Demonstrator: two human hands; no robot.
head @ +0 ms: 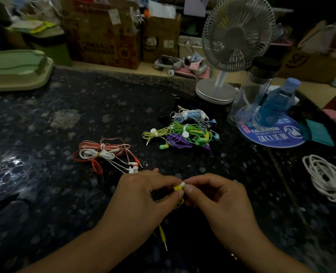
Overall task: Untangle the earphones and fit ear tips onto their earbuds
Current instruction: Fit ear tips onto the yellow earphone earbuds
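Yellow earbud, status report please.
Left hand pinching yellow earbud. Right hand pressing white ear tip on. Nothing in the way.

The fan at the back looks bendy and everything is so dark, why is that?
In the head view the wide lens curves things near the edges, so the fan leans. The light is dim; the dark speckled table shows white glare at its left side. Both hands, left and right, and the yellow earbud look slightly soft.

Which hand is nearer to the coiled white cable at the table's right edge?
Right. The right hand lies just left of the white cable; the left hand is farther left, beyond the yellow earbud both pinch.
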